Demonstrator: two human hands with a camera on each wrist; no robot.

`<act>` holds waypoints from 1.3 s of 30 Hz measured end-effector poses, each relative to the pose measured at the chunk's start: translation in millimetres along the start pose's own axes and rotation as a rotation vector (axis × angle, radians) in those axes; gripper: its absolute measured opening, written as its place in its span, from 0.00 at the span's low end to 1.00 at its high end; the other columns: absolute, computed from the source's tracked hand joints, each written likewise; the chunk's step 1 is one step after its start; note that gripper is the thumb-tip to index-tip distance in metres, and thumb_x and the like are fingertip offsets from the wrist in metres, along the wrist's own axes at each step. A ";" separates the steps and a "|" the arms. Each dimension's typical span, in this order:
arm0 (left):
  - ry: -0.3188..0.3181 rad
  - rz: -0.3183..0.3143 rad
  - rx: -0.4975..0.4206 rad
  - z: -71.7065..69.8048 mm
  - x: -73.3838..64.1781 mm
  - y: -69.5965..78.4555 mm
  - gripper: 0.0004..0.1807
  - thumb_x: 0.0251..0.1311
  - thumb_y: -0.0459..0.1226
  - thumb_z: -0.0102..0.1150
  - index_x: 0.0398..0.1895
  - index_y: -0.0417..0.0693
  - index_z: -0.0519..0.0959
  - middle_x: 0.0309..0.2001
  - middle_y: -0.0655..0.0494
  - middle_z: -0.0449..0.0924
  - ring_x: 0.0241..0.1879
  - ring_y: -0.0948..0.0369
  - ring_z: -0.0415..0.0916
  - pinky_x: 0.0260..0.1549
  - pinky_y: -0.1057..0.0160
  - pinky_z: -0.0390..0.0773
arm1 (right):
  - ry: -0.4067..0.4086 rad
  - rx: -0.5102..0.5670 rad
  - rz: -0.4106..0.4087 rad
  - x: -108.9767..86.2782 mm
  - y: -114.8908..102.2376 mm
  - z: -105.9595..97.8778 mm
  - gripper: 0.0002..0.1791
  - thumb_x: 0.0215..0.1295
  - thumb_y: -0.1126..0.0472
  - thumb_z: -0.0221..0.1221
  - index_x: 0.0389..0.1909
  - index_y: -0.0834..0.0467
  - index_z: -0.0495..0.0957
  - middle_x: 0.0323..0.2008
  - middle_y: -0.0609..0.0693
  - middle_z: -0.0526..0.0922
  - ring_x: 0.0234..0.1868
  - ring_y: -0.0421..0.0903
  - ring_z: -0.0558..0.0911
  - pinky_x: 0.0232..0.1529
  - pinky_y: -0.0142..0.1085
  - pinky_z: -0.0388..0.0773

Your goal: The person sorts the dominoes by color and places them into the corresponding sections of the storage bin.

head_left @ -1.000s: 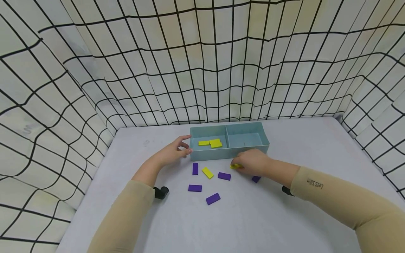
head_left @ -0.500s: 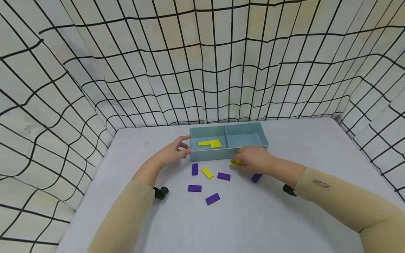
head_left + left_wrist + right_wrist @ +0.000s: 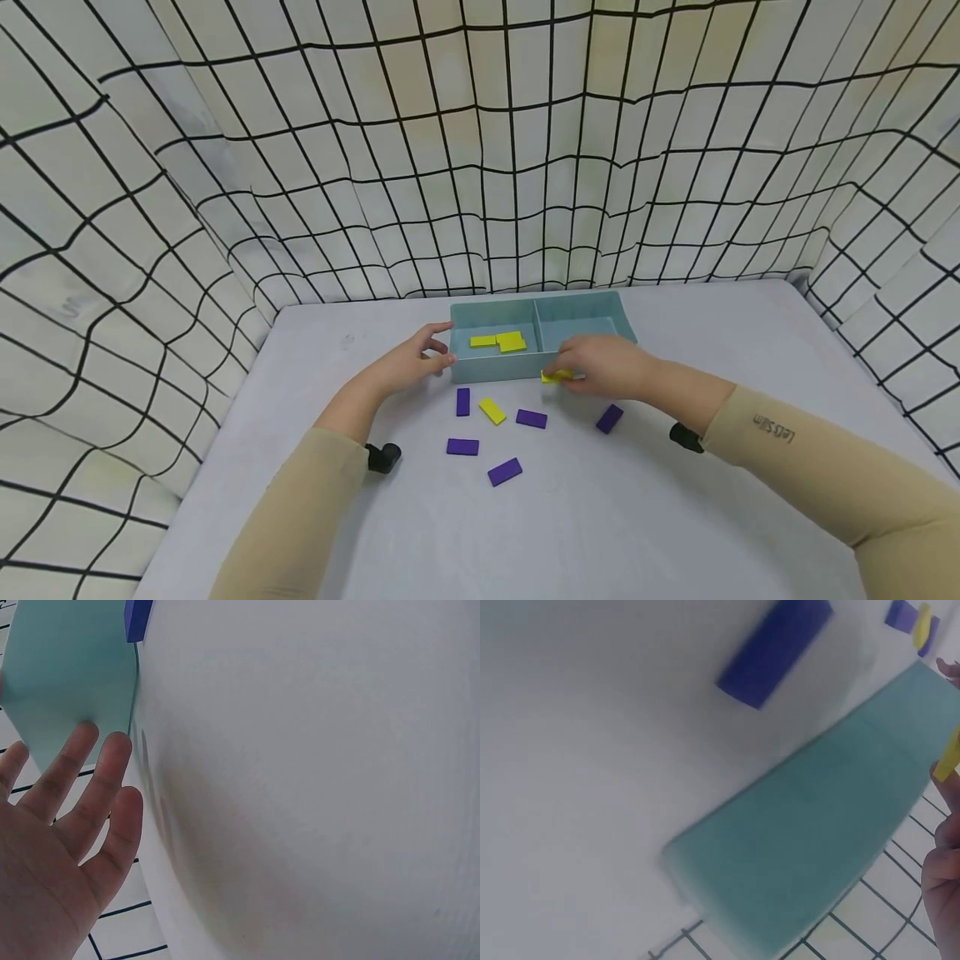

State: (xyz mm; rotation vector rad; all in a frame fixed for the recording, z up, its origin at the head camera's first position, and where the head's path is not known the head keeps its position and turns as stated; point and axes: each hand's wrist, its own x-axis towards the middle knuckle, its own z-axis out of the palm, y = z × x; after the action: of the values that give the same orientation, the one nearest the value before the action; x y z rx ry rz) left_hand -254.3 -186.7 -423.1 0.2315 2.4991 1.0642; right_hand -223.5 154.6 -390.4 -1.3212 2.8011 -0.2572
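Observation:
My right hand (image 3: 609, 367) pinches a yellow rectangular block (image 3: 556, 377) by the front wall of a pale teal two-compartment box (image 3: 491, 369). In the right wrist view the same yellow block (image 3: 948, 757) shows at the fingertips, partly cut off by the frame edge. My left hand (image 3: 408, 363) is at the box's left end with its fingers loosely extended; the left wrist view shows these fingers (image 3: 109, 761) spread by the teal wall. Several yellow blocks (image 3: 513, 342) lie in the left compartment. No block shows in the visible part of the right one.
In front of the box lie a loose yellow block (image 3: 492, 410) and several purple blocks, among them one at the right (image 3: 610, 419) and one nearest me (image 3: 505, 472). A white sheet with a black grid (image 3: 525, 192) hangs behind the table (image 3: 450, 533).
My right hand has lifted the yellow block off the table, up against the box's front wall. The purple block by that hand is now fully uncovered. My left hand stays where it was.

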 end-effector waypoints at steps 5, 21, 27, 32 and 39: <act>0.000 0.004 0.001 -0.3 -0.1 0.5 0.40 0.69 0.53 0.56 0.78 0.73 0.48 0.66 0.50 0.68 0.55 0.54 0.77 0.63 0.42 0.66 | -0.012 0.011 -0.017 8.9 1.9 -11.1 0.15 0.63 0.57 0.66 0.50 0.41 0.85 0.41 0.37 0.82 0.42 0.39 0.80 0.41 0.34 0.79; 0.007 0.013 -0.009 0.8 0.3 -0.8 0.39 0.69 0.52 0.57 0.78 0.72 0.48 0.65 0.50 0.68 0.54 0.54 0.77 0.62 0.43 0.67 | -0.049 -0.007 0.027 52.6 -3.1 -24.3 0.14 0.67 0.54 0.63 0.52 0.40 0.85 0.47 0.39 0.83 0.53 0.42 0.79 0.51 0.38 0.78; 0.001 0.010 -0.011 0.7 -0.6 -1.3 0.40 0.69 0.52 0.56 0.78 0.72 0.48 0.65 0.50 0.68 0.55 0.54 0.77 0.62 0.42 0.66 | -0.070 -0.008 0.017 70.7 -4.1 -21.0 0.14 0.67 0.55 0.63 0.53 0.43 0.85 0.46 0.40 0.84 0.50 0.41 0.80 0.51 0.37 0.78; -0.001 0.014 -0.021 1.0 -1.2 -1.8 0.39 0.69 0.52 0.56 0.78 0.72 0.48 0.65 0.50 0.68 0.55 0.54 0.77 0.62 0.42 0.66 | -0.102 -0.021 0.030 85.5 -5.2 -18.5 0.14 0.67 0.55 0.63 0.52 0.42 0.85 0.47 0.39 0.84 0.51 0.41 0.80 0.53 0.37 0.77; 0.005 0.022 -0.025 1.2 -0.9 -1.0 0.38 0.69 0.52 0.56 0.77 0.74 0.49 0.64 0.52 0.69 0.54 0.54 0.78 0.61 0.43 0.68 | -0.137 -0.019 0.039 102.3 -6.4 -14.8 0.13 0.68 0.55 0.63 0.52 0.44 0.85 0.48 0.41 0.84 0.50 0.42 0.80 0.53 0.39 0.76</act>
State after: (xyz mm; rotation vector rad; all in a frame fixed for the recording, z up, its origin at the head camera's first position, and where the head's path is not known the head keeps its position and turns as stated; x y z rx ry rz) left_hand -253.0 -186.9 -424.3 0.2504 2.4917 1.1049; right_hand -285.4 73.9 -370.6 -1.2364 2.7182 -0.1331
